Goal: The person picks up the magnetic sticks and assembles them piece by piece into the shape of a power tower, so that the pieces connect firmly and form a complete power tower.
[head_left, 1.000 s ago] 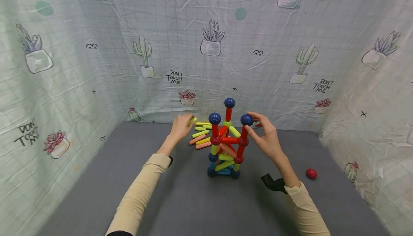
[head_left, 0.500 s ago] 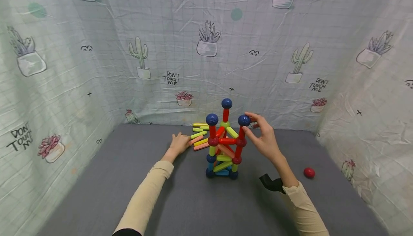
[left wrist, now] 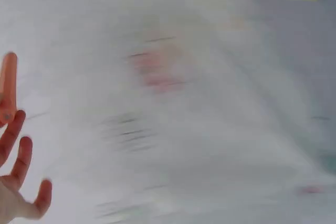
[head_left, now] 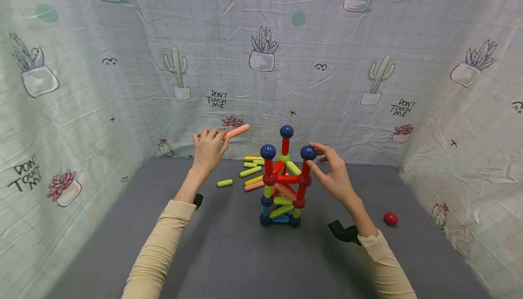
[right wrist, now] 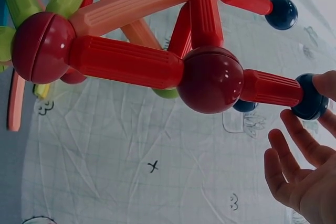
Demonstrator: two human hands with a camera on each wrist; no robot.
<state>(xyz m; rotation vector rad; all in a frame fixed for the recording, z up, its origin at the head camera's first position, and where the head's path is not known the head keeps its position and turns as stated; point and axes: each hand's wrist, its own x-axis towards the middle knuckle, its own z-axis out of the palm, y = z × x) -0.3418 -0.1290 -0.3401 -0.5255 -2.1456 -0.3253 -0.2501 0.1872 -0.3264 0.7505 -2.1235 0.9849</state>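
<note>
A tower of magnetic rods and balls [head_left: 288, 178] stands upright on the grey table, with three blue balls on red rods at its top. My right hand [head_left: 334, 172] pinches the top right blue ball [head_left: 308, 153] between thumb and fingers; the right wrist view shows this same blue ball [right wrist: 310, 97] at the end of a red rod [right wrist: 273, 87]. Raised to the left of the tower, my left hand [head_left: 208, 151] pinches an orange rod [head_left: 237, 131] by one end. In the left wrist view the orange rod [left wrist: 9, 85] sticks up from the fingertips, the other fingers spread.
Several loose yellow, green and orange rods [head_left: 250, 171] lie on the table left of the tower. One short green rod [head_left: 224, 183] sits apart, nearer the left arm. A red ball [head_left: 390, 219] lies at the right. Behind hangs a cactus-print cloth [head_left: 310, 90].
My left hand went down to the loose rods, left a short green rod on the table and rose with an orange one. The right hand stays on the blue ball.
</note>
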